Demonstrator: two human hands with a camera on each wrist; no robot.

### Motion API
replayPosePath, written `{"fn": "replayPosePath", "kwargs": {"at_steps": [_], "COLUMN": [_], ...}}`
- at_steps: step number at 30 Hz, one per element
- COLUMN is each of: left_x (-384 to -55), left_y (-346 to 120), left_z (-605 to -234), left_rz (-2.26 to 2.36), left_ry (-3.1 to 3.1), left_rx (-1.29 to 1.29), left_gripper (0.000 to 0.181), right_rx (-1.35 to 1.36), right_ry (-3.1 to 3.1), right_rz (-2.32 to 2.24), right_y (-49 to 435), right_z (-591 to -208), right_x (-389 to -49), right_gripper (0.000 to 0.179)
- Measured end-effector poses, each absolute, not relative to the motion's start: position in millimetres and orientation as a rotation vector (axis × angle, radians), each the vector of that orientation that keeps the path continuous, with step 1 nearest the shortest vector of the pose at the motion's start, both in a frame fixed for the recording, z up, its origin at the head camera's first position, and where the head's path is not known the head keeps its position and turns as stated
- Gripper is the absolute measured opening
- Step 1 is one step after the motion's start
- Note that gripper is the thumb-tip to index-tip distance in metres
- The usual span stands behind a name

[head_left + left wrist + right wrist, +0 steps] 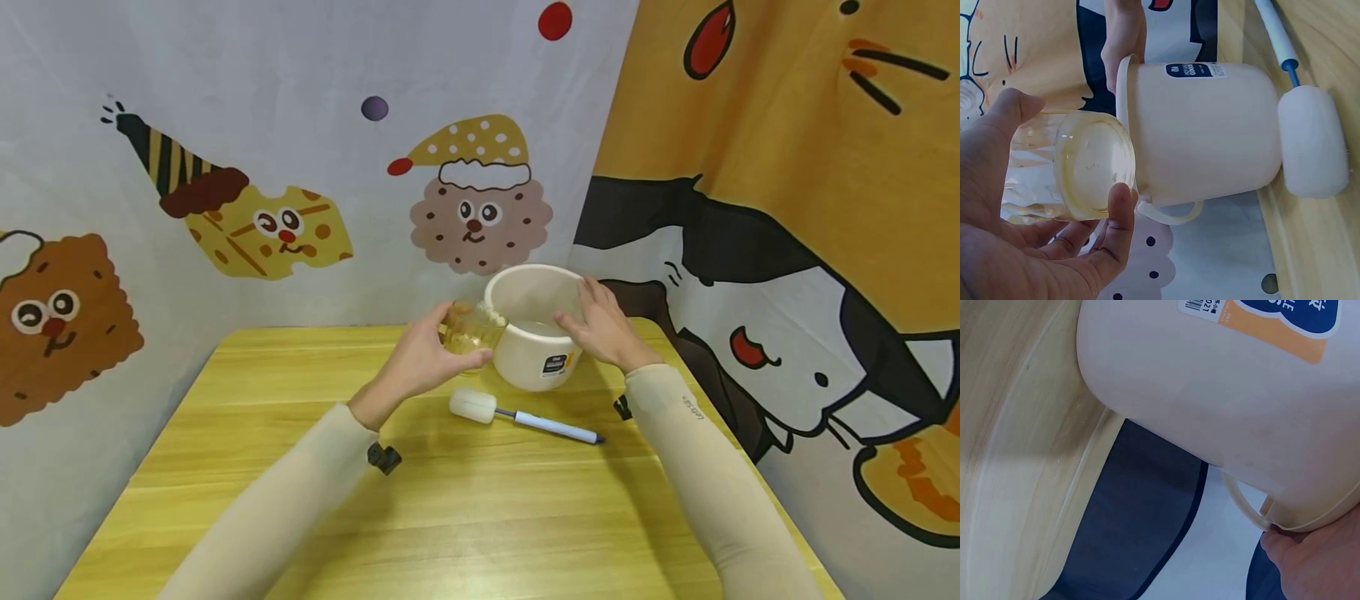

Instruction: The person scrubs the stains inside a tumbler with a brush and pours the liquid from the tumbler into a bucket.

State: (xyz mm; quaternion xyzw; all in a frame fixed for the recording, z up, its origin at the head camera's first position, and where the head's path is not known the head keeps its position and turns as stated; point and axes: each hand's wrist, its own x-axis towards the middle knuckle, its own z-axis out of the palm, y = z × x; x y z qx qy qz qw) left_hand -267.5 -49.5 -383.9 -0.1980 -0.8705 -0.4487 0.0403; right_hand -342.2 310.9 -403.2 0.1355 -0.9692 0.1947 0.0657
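My left hand grips a clear yellowish glass cup, tilted toward a cream plastic bucket. Pale crumbly bits show at the cup's mouth, right by the bucket's rim. In the left wrist view, the base of the cup faces the camera, with thumb and fingers around its side. The bucket stands on the table with a label on its front. At its right rim my right hand holds on, thumb over the inside. The right wrist view catches only part of that hand, beside the bucket's handle.
A sponge bottle brush with a light blue handle lies on the wooden table in front of the bucket. Behind the table hangs a cloth printed with cartoon figures, close to the bucket's back.
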Motion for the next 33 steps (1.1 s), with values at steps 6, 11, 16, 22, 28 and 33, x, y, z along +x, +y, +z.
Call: {"fn": "replayPosePath", "kwargs": {"at_steps": [6, 11, 16, 22, 28, 33], "left_x": [-281, -292, -301, -312, -323, -332], "left_y": [-37, -27, -19, -12, -6, 0], "left_z": [-374, -368, -365, -361, -352, -343], "left_rz": [-1.372, -1.366, -1.341, -1.341, -1.292, -1.207], "left_ry": [-2.687, -2.710, -2.722, -2.733, -2.750, -2.773], "left_rx": [-0.548, -0.517, -0.518, -0.543, -0.574, -0.602], "left_gripper": [0.091, 0.095, 0.097, 0.093, 0.092, 0.092], "right_rx": [0.399, 0.400, 0.392, 0.395, 0.404, 0.402], "right_ry": [-2.933, -2.931, -2.933, -2.919, -2.904, -2.901], "right_rz": [0.591, 0.595, 0.598, 0.586, 0.596, 0.582], "right_y": [312, 311, 308, 306, 307, 309], "right_z": [-403, -403, -404, -406, -405, -404], "right_x": [-342, -343, -342, -342, -342, -341], "right_gripper": [0.097, 0.097, 0.097, 0.096, 0.094, 0.095]}}
